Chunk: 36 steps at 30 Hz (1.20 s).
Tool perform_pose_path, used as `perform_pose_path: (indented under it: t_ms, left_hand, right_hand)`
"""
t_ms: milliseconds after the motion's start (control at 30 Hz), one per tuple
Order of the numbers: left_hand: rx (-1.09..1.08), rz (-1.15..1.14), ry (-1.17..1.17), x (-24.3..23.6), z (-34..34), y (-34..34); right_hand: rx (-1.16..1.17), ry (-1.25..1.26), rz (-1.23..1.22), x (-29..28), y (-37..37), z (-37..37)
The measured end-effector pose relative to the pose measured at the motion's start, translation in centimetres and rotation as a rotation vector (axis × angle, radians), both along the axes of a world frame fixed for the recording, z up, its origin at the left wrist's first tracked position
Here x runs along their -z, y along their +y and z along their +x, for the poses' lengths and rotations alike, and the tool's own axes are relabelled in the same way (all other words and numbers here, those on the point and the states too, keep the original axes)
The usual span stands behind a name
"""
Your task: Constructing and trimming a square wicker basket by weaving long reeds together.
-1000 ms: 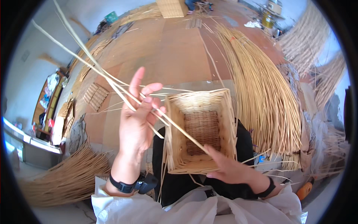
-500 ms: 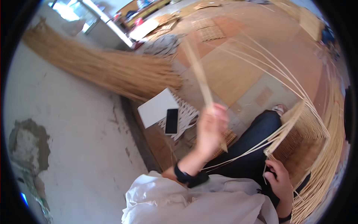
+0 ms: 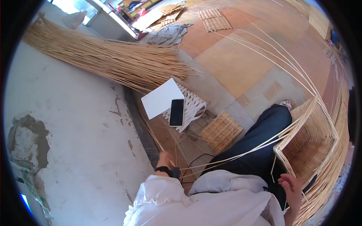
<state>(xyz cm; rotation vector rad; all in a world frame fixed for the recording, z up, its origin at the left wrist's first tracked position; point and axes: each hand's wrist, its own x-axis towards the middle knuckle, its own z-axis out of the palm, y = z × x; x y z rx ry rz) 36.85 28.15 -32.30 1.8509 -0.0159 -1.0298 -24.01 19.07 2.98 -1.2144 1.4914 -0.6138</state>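
Note:
My left hand [image 3: 164,160] is low beside the wall, partly hidden by my wrist and sleeve, closed around thin cane strips [image 3: 154,136] that lean along the wall's base. My right hand [image 3: 290,186] is open, fingers loosely curled, below the near corner of a rectangular woven basket [image 3: 315,122]. The basket rests tilted at the right beside my dark-trousered leg [image 3: 260,132]. Long loose strands [image 3: 241,152] trail from it across that leg and out over the floor.
A small woven mat [image 3: 220,132], a black phone [image 3: 176,112], a white board [image 3: 158,98] and white webbing [image 3: 192,111] lie ahead. Bundled cane [image 3: 105,60] runs along the upper left; more [image 3: 337,169] at the right. A plastered wall [image 3: 79,132] stands left, a grey cloth [image 3: 169,34] farther off.
The view has swung left toward the wall since a second ago. My left hand has dropped from a raised position to beside the wall. My right hand remains near the basket, off its rim.

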Motion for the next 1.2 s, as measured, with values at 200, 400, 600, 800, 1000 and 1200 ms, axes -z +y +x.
perform_pose_path:
  t_ms: [200,400,600,800,1000,1200]
  left_hand:
    - [1.117,0.718,-1.0,-13.6,2.5,-9.8]
    - [0.856,-0.518,-0.625,-28.7,-22.3,-22.3]
    - [2.003,-1.13,-0.543,-35.3,-48.5,-18.6]
    - [1.996,-1.357,-0.73,-30.3,-56.7,-15.1]
    - [1.963,-1.316,-0.742,-28.5,-57.2,-14.3]
    - [1.948,-1.509,-0.779,-27.3,-56.0,-13.4]
  right_hand:
    - [-0.114,0.03,0.016,0.5,2.0,-1.7]
    - [-0.012,-0.007,0.035,1.4,7.0,-4.2]
    - [0.712,-0.366,0.153,2.4,13.2,-9.8]
    - [1.339,-0.52,-0.141,7.0,12.5,-14.3]
    - [1.291,-0.596,-0.187,7.8,6.4,-17.0]
    - [0.882,-0.38,-0.326,5.3,1.6,-15.7]
